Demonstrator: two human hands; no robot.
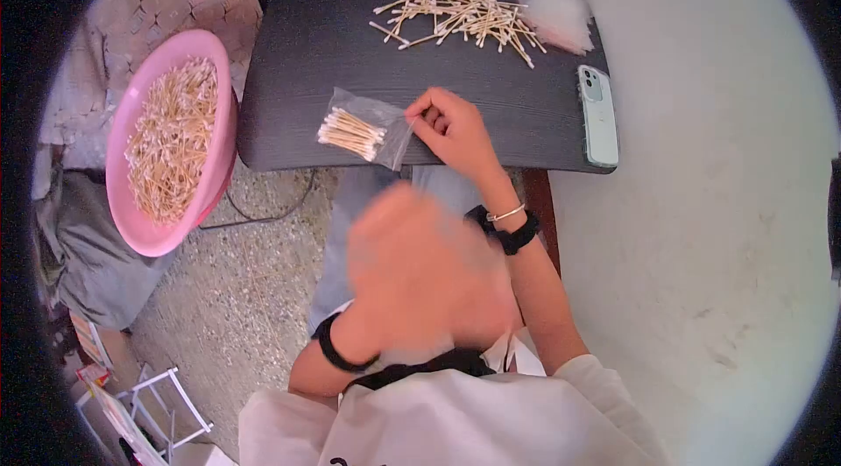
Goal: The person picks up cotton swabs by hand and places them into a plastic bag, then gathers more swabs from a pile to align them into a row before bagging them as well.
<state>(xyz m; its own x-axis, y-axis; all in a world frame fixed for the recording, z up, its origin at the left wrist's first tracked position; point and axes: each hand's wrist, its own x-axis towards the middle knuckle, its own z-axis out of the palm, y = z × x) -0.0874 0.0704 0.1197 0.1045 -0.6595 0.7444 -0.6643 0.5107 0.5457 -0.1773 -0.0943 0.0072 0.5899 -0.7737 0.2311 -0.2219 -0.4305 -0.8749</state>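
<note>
Pinch the bag (399, 126) lightly by its edge, keeping it flat so the swabs (352, 133) stay bundled; the right hand (455, 135) grips that edge; the left hand (419, 264) is blurred, its grip impossible to tell; the bag, clear and creased, lies left of upper centre on the table (285, 89).

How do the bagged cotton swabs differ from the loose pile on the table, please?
The bagged swabs lie roughly parallel, while the loose pile is crisscrossed. The bagged swabs are inside a clear bag; the loose pile lies uncovered on the table. The bagged swabs look fewer than the loose pile's. Both have white tips and pale sticks.
</note>
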